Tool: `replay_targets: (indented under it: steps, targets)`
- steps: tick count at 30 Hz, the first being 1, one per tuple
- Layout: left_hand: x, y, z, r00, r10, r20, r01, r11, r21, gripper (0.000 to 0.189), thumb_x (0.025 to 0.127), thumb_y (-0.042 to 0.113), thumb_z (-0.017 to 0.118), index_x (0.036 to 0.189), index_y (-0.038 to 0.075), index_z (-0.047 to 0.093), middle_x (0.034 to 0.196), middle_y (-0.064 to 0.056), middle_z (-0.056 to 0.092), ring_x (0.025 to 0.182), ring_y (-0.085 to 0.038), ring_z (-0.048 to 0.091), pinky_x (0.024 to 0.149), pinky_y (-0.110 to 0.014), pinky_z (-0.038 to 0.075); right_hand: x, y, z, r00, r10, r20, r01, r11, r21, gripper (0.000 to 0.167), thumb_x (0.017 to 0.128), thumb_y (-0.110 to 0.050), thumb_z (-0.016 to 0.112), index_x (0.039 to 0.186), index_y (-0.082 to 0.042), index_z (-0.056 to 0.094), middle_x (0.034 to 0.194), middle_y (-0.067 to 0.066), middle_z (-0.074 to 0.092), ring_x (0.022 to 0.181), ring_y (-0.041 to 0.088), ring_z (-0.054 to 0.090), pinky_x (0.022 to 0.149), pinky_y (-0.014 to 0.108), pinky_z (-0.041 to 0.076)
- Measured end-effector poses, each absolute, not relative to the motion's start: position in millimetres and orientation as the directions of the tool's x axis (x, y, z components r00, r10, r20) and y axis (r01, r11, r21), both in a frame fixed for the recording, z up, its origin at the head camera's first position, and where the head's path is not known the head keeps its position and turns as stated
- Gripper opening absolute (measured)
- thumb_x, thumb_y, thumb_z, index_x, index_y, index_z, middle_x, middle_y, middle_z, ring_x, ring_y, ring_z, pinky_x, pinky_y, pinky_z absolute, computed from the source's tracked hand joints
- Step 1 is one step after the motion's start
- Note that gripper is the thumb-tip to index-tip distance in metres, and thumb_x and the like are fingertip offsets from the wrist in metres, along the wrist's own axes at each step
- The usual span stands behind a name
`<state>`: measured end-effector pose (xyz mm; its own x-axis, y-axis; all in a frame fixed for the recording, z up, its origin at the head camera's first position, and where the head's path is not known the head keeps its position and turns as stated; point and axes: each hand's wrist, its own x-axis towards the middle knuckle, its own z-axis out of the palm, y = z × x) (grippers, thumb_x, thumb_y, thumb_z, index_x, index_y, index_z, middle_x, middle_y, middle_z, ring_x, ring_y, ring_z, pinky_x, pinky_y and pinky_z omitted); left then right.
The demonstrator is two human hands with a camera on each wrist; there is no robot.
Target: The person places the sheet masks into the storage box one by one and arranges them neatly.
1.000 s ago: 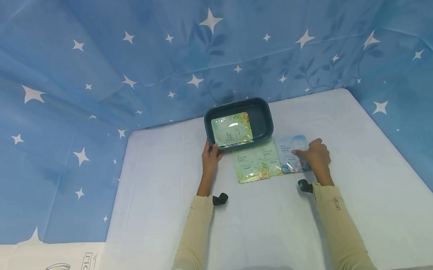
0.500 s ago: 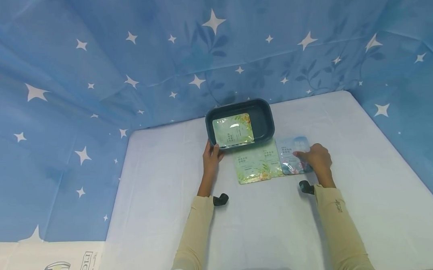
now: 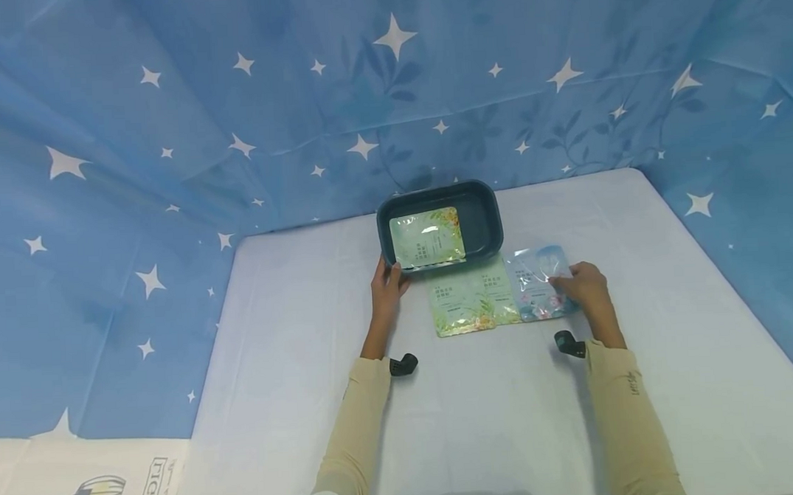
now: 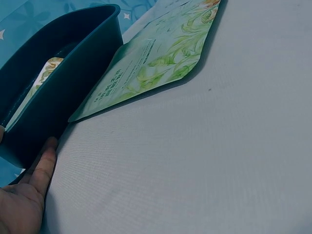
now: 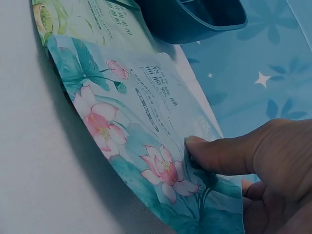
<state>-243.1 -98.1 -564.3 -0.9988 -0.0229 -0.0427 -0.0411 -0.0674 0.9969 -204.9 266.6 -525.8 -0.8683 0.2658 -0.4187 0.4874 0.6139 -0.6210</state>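
Right of centre, the right hand (image 3: pixel 587 285) pinches a blue packet (image 3: pixel 534 277) between thumb and fingers. Mid-frame, the left hand (image 3: pixel 385 292) grips a dark tray (image 3: pixel 480 225).

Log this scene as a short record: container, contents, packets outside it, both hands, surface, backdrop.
container: dark teal, plastic-looking rounded-rectangular basin
contents: at least one shiny light-green floral packet
packets outside: two overlapping light-green floral packets; one pale-blue packet with pink lotus print
left hand grip: holds the basin at its near-left corner
right hand grip: pinches the pale-blue packet, thumb on top
surface: white cloth-covered table
backdrop: blue fabric with white stars
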Motion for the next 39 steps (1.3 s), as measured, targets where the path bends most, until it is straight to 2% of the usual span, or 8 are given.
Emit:
replay_targets:
  steps: [7,12,19,22,25,27,30,39]
  targets:
    - [-237,-99,-553,-0.997,0.008,-0.072,-0.073,-0.069,0.995,0.057,0.105,0.021,0.046,0.157,0.022,0.023,0.160,-0.010,0.027,0.137,-0.029,0.045,0.105,-0.039,0.052,-204,275,-521,-0.873,0.241,-0.424,0.483,0.556,-0.677,0.067,0.097,-0.029,0.056,0.142,0.014,0.032,0.147,0.038,0.032,0.133,0.055,0.036,0.111,0.064,0.039]
    - [-235,-99,-553,-0.998,0.013,-0.065,-0.065,-0.076,0.995,0.058,0.105,0.023,0.047,0.157,0.022,0.023,0.161,-0.009,0.027,0.139,-0.029,0.043,0.104,-0.038,0.052,-204,277,-519,-0.899,0.207,-0.387,0.436,0.527,-0.730,0.065,0.097,-0.026,0.057,0.142,0.013,0.031,0.149,0.039,0.027,0.137,0.056,0.030,0.112,0.066,0.035]
    - [-239,-100,-559,-0.999,0.005,-0.031,-0.032,-0.084,0.996,0.057,0.104,0.023,0.047,0.156,0.024,0.024,0.160,-0.009,0.028,0.139,-0.031,0.042,0.103,-0.038,0.053,-204,278,-516,-0.922,0.197,-0.334,0.387,0.520,-0.762,0.064,0.098,-0.025,0.057,0.143,0.012,0.032,0.148,0.040,0.030,0.134,0.056,0.034,0.109,0.065,0.040]
    - [-243,-99,-566,-0.999,-0.013,-0.031,-0.030,-0.078,0.996,0.056,0.104,0.026,0.048,0.155,0.029,0.026,0.159,-0.006,0.031,0.138,-0.028,0.044,0.101,-0.033,0.054,-203,278,-513,-0.931,0.196,-0.308,0.365,0.516,-0.775,0.059,0.098,-0.025,0.057,0.140,0.011,0.036,0.143,0.039,0.038,0.126,0.053,0.046,0.103,0.061,0.048]
    - [-246,-98,-573,-0.999,-0.034,-0.030,-0.028,-0.050,0.998,0.054,0.104,0.029,0.047,0.154,0.034,0.026,0.158,-0.002,0.032,0.137,-0.024,0.046,0.099,-0.028,0.055,-204,278,-510,-0.941,0.190,-0.279,0.337,0.528,-0.779,0.054,0.098,-0.025,0.057,0.136,0.010,0.041,0.134,0.035,0.051,0.102,0.038,0.064,0.085,0.042,0.058]
    - [-247,-97,-575,-0.999,-0.044,-0.029,-0.028,-0.033,0.999,0.054,0.104,0.031,0.047,0.154,0.036,0.026,0.158,-0.001,0.033,0.137,-0.022,0.046,0.099,-0.026,0.056,-206,279,-509,-0.945,0.188,-0.268,0.327,0.547,-0.771,0.053,0.098,-0.027,0.057,0.135,0.008,0.043,0.125,0.032,0.057,0.084,0.022,0.065,0.071,0.027,0.056]
    - [-248,-97,-577,-0.998,-0.047,-0.030,-0.029,-0.028,0.999,0.054,0.104,0.033,0.048,0.154,0.037,0.026,0.158,-0.001,0.033,0.136,-0.022,0.047,0.098,-0.026,0.056,-207,280,-506,-0.947,0.189,-0.259,0.320,0.549,-0.772,0.053,0.097,-0.028,0.058,0.135,0.007,0.043,0.117,0.027,0.060,0.071,0.008,0.060,0.060,0.019,0.053]
    - [-251,-98,-577,-0.999,-0.044,-0.025,-0.024,-0.016,1.000,0.053,0.104,0.032,0.048,0.153,0.037,0.028,0.157,-0.003,0.035,0.135,-0.025,0.048,0.098,-0.027,0.056,-206,280,-492,-0.941,0.193,-0.279,0.339,0.521,-0.784,0.054,0.098,-0.031,0.057,0.137,0.003,0.043,0.122,0.025,0.058,0.072,0.005,0.061,0.061,0.017,0.056]
